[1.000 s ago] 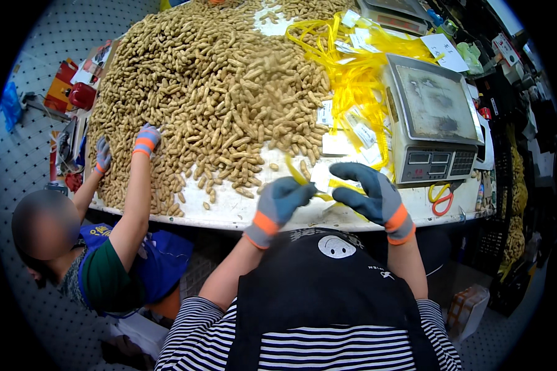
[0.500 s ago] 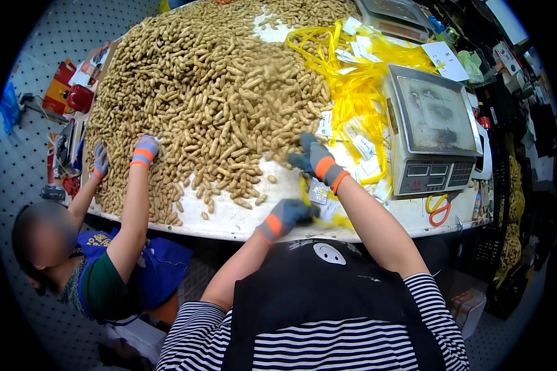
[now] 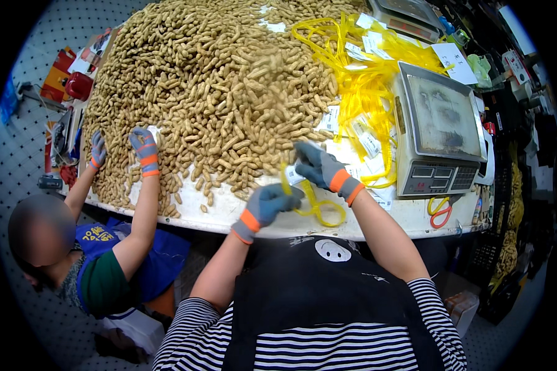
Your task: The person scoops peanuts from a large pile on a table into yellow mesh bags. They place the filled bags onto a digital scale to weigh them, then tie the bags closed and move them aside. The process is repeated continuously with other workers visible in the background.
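Between my gloved hands is a yellow mesh bag (image 3: pixel 329 213), bunched narrow like a strip, with a white label (image 3: pixel 295 177) near its upper part. Fingers of my left hand (image 3: pixel 270 204) are closed on the mesh, just over the table's front edge. Farther right, my right hand (image 3: pixel 317 164) has its fingers bent together by the label, pinching the upper part of the mesh; the fingertips are partly hidden. Both gloves are grey with orange bands. Beyond my hands spreads a large heap of unshelled peanuts (image 3: pixel 210 105).
More yellow mesh bags with white labels (image 3: pixel 365 93) lie right of the peanuts. A scale (image 3: pixel 440 130) stands beside them, with scissors (image 3: pixel 440 212) in front and another scale (image 3: pixel 408 15) behind. At left a co-worker's gloved hands (image 3: pixel 145 148) touch the heap on the white table (image 3: pixel 226 216).
My left hand has moved left and up, away from the table edge. The yellow mesh has come up between my hands. At left, the co-worker's near hand has shifted slightly.
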Motion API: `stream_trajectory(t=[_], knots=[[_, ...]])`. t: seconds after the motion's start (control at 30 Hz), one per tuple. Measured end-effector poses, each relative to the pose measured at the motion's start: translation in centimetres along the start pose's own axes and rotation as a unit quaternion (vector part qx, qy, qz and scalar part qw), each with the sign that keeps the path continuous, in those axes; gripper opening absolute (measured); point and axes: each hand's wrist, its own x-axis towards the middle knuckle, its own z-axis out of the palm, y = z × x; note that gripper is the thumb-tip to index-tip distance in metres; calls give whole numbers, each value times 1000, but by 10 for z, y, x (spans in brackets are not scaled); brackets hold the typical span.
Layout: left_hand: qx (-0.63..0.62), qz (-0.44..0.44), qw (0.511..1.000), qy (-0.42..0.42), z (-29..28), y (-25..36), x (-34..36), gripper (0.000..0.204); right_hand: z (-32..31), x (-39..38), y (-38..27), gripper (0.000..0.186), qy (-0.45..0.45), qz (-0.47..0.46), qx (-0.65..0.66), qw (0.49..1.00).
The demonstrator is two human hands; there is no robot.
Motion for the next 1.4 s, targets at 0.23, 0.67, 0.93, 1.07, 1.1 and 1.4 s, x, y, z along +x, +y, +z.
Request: stream_trajectory(t=[0.23,0.67,0.93,1.07,1.1,1.4], knots=[[11,-44,998,40,37,0,-6,29,-16,-34,-31,44,-54,-8,230,972],[21,-25,999,-37,63,10,-8,30,-11,-89,-19,17,120,-25,249,961],[-91,-123,987,44,43,-6,-4,27,-37,-110,30,12,298,-3,46,954],[-329,-152,931,-46,35,-32,13,24,-33,-114,22,9,296,-60,22,953],[-425,-128,890,-105,26,-52,22,23,-32,-113,19,9,270,-111,6,956],[57,125,984,112,45,-30,26,15,14,-109,-15,12,23,-253,-37,966]])
